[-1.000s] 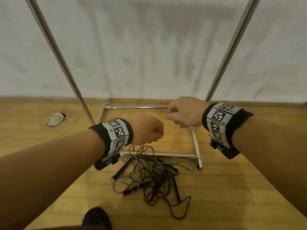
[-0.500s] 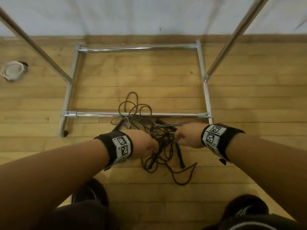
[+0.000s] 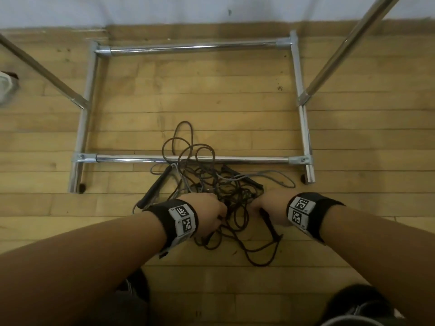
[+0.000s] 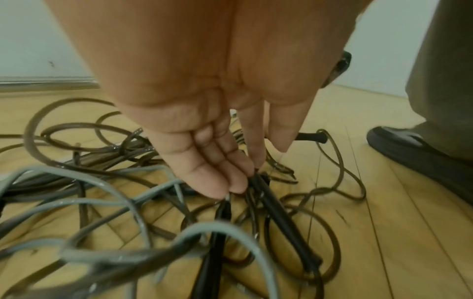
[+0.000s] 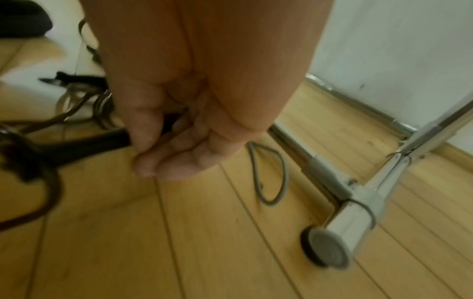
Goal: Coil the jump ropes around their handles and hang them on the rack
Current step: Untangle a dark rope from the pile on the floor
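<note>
Lifting now risks dragging the whole tangle of jump ropes (image 3: 211, 184), lower centre on the floor: your right hand (image 5: 179, 129) grips a black handle (image 5: 84, 141), left hand's (image 4: 217, 141) straight fingers (image 4: 212, 180) only touch another.

Dark and grey jump ropes (image 3: 211, 182) lie tangled between both hands (image 3: 207, 212), just before the chrome rack (image 3: 193, 158).
</note>
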### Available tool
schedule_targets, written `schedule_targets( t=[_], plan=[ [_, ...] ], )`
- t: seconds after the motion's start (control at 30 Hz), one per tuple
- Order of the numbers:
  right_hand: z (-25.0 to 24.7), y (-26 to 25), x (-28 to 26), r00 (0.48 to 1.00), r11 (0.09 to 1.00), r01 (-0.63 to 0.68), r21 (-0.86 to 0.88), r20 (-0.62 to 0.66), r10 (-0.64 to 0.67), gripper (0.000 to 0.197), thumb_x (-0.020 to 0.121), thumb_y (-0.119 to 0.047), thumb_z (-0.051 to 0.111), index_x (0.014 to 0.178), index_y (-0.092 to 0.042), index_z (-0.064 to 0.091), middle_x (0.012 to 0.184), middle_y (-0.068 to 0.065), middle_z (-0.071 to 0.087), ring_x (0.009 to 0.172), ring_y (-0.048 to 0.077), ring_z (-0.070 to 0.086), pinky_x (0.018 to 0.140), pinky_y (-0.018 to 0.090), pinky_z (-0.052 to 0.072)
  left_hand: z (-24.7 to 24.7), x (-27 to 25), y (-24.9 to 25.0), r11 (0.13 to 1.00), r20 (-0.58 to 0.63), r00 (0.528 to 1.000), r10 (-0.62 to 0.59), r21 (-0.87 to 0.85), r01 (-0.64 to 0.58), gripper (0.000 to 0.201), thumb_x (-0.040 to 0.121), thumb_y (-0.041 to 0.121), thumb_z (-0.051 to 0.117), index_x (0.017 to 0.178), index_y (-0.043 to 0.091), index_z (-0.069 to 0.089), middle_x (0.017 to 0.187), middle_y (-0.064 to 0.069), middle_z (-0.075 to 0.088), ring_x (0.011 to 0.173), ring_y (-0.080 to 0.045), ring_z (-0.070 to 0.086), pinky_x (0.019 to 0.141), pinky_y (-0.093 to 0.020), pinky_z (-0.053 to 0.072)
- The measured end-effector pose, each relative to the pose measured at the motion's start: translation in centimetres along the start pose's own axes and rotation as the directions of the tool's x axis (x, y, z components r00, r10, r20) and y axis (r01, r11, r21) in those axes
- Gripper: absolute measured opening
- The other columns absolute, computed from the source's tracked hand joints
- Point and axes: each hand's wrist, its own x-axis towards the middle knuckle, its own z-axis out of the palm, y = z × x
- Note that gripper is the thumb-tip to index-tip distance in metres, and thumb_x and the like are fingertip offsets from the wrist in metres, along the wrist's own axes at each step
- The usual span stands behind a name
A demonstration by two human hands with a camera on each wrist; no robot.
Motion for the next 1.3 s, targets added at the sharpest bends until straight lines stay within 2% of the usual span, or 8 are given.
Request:
schedule_targets(
  t=[0.1,0.27,0.6,0.8,0.97,1.07,1.17,1.3],
  plan=[
    [-2.5,-0.1,-1.9,0.998,0.996,0.042,0.079,-0.057,-0.038,0.028,0.094,-0.014,0.064,0.11,-0.037,0.066,0.091,-0.015,0.063,0.084,0.013,0.065,0.069,0.028,0.054,-2.0,-1.0,0.3,0.992,-0.074,0.997,0.004,-0.126,-0.013,0.044,0.106,0.052,0.052,0.146,0.034,0.055,0.132,0.005,0.063,0.111,-0.017,0.061,0.088,-0.033,0.053],
    [-6.8,-1.9,-7.6,0.994,0.952,0.083,0.295,-0.099,-0.055,0.018,0.095,-0.024,0.069,0.112,-0.022,0.072,0.081,0.001,0.078,0.067,0.013,0.075,0.059,0.024,0.06,-7.0,-5.0,1.8,0.908,-0.189,0.981,0.033,-0.405,-0.108,0.06,0.087,0.07,0.069,0.137,0.038,0.06,0.115,0.018,0.067,0.097,-0.001,0.06,0.081,-0.027,0.049],
    [-12.7,-8.5,-23.8,0.877,0.997,0.0,0.077,-0.479,0.037,0.019,0.091,-0.031,0.066,0.096,-0.015,0.076,0.076,0.003,0.076,0.068,0.02,0.073,0.049,0.023,0.053,-15.4,-18.6,6.9,0.963,-0.411,0.912,0.006,-0.243,-0.116,0.029,0.092,0.034,0.078,0.115,0.035,0.06,0.086,0.014,0.072,0.07,-0.002,0.07,0.06,-0.017,0.046],
    [-13.9,-8.5,-31.3,0.653,0.997,-0.042,0.059,-0.754,0.072,0.021,0.092,-0.043,0.064,0.107,-0.031,0.072,0.084,-0.008,0.065,0.078,0.009,0.059,0.062,0.029,0.045,-18.2,-27.6,8.4,0.899,-0.673,0.738,0.039,-0.299,-0.32,0.01,0.1,0.023,0.069,0.105,0.031,0.066,0.085,0.006,0.08,0.075,-0.014,0.078,0.071,-0.033,0.064],
    [-13.0,-6.0,-34.5,0.568,0.968,0.095,0.231,-0.812,0.138,0.021,0.096,-0.052,0.06,0.091,-0.033,0.067,0.09,-0.002,0.068,0.083,0.016,0.063,0.074,0.036,0.051,-18.8,-32.1,8.2,0.974,-0.829,0.557,-0.044,-0.161,-0.162,0.021,0.091,0.045,0.077,0.089,0.044,0.056,0.079,0.014,0.077,0.067,-0.005,0.072,0.065,-0.033,0.058],
    [-12.2,-5.4,-34.7,0.552,0.928,0.188,0.321,-0.816,0.17,0.018,0.096,-0.048,0.062,0.092,-0.033,0.071,0.09,-0.001,0.071,0.088,0.025,0.067,0.081,0.043,0.054,-17.9,-32.0,8.5,0.992,-0.75,0.651,-0.117,-0.052,0.118,0.031,0.087,0.05,0.079,0.085,0.036,0.052,0.085,0.007,0.068,0.08,-0.014,0.064,0.063,-0.03,0.043],
    [-11.8,-5.2,-34.1,0.568,0.932,0.161,0.326,-0.803,0.183,0.018,0.094,-0.048,0.065,0.086,-0.032,0.07,0.085,-0.004,0.068,0.087,0.025,0.068,0.077,0.039,0.055,-16.3,-30.7,8.3,0.967,-0.624,0.757,-0.191,0.012,0.254,0.022,0.09,0.043,0.078,0.097,0.035,0.058,0.105,0.01,0.068,0.094,-0.015,0.064,0.072,-0.031,0.051],
    [-12.3,-5.2,-33.7,0.548,0.934,0.193,0.302,-0.822,0.153,0.019,0.094,-0.045,0.065,0.082,-0.031,0.07,0.077,-0.008,0.068,0.081,0.018,0.067,0.068,0.032,0.049,-15.7,-29.8,8.1,0.962,-0.627,0.734,-0.261,-0.108,0.25,0.059,0.09,0.046,0.073,0.141,0.029,0.048,0.118,0.006,0.067,0.097,-0.015,0.065,0.078,-0.032,0.056]
  ],
)
